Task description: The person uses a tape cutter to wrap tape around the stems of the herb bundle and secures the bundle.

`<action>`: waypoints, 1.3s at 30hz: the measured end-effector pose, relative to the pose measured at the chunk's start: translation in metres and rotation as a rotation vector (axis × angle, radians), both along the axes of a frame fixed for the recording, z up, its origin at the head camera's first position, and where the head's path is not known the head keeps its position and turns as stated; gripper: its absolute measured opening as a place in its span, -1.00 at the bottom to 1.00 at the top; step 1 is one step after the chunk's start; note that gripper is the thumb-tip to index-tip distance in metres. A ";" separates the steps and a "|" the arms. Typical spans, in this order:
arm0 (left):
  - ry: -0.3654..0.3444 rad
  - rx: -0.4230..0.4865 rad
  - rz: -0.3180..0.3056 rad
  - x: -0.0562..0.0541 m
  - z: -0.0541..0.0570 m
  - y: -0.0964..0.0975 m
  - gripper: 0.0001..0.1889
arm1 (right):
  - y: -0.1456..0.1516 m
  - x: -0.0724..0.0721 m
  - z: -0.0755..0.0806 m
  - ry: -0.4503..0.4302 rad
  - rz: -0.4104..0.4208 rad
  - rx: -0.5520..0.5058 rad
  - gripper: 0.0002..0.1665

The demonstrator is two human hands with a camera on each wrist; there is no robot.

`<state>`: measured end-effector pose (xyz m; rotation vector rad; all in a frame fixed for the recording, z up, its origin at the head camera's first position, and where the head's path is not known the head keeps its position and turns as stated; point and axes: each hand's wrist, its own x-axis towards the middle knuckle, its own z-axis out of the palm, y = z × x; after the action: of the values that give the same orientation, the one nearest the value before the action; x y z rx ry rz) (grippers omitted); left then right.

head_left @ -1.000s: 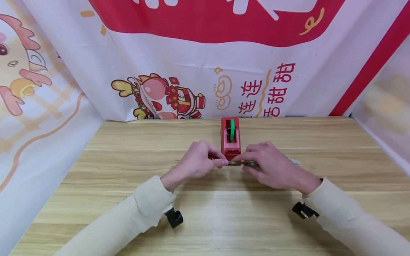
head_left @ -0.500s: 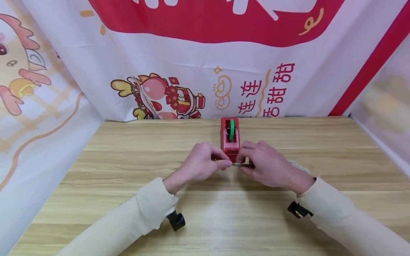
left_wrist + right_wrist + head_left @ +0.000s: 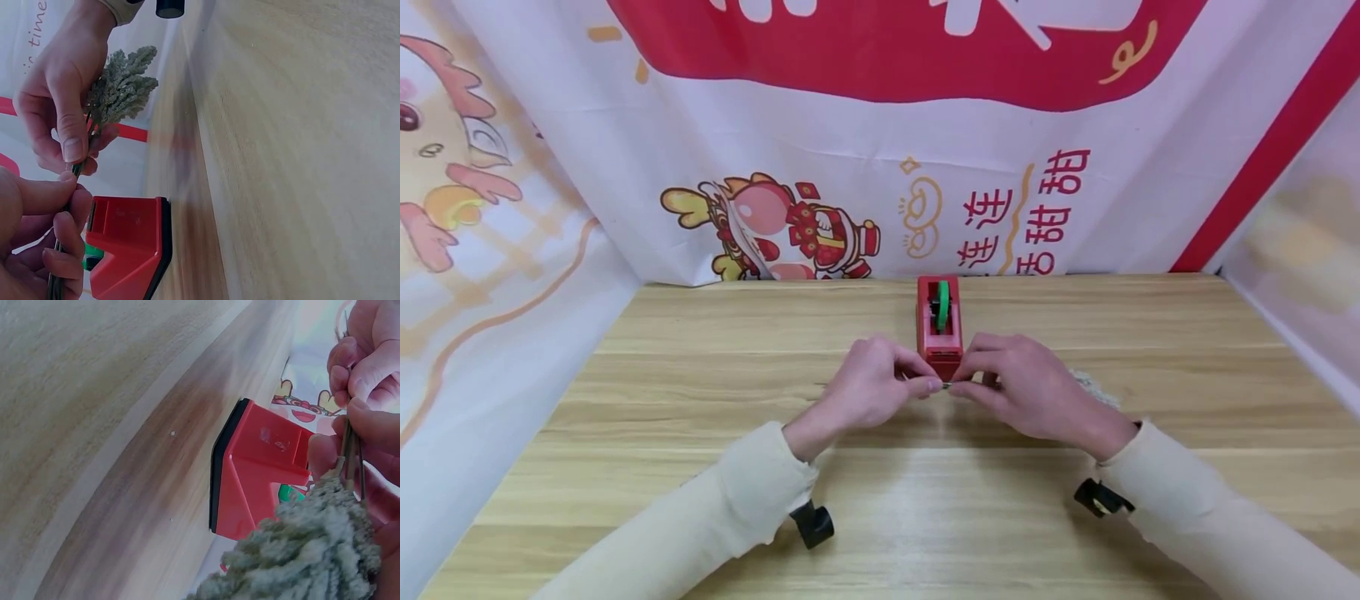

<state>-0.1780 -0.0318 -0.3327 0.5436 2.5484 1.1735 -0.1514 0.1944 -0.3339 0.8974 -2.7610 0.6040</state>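
Both hands hold a bunch of thin dark stems with fuzzy grey-green flower heads point(image 3: 128, 84), held sideways in front of a red tape dispenser point(image 3: 941, 343). My left hand point(image 3: 867, 385) pinches the stems point(image 3: 350, 453) between thumb and curled fingers; their bare ends stick out beyond it. On the other side, my right hand point(image 3: 1033, 387) pinches the stems just below the flower heads, its fingertips almost touching the left's. In the head view the flower heads are mostly hidden behind the right hand and wrist. Whether tape lies on the stems is too small to tell.
A green tape roll point(image 3: 943, 304) sits in the dispenser, which stands on the wooden table point(image 3: 737, 333) just beyond the fingertips. A printed white and red cloth point(image 3: 865, 192) hangs behind the table's far edge. Black cameras hang under both wrists.
The right hand has come in leftward along the stems, its extended index finger drawing back into a thumb-and-finger pinch beside the left hand. The left hand has shifted slightly right. The dispenser has stayed put.
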 end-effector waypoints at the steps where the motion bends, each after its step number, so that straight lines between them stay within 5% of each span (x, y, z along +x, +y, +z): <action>1: 0.004 0.001 0.002 0.001 0.000 0.001 -0.91 | 0.000 0.000 0.000 -0.018 -0.007 -0.012 -0.91; 15: 0.091 0.053 0.035 0.010 -0.007 0.008 -0.95 | -0.001 0.000 0.012 -0.310 -0.091 -0.117 -0.95; 32: 0.054 0.097 0.030 0.008 -0.005 -0.007 -0.97 | -0.012 0.004 0.011 -0.060 -0.065 0.009 -0.94; 39: 0.042 0.105 0.051 0.006 -0.007 -0.012 -0.94 | 0.006 0.003 0.017 0.029 -0.020 0.150 -0.86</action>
<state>-0.1722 -0.0434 -0.3397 0.5351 2.5613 1.3332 -0.1481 0.2001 -0.3164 0.8999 -2.8152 0.3806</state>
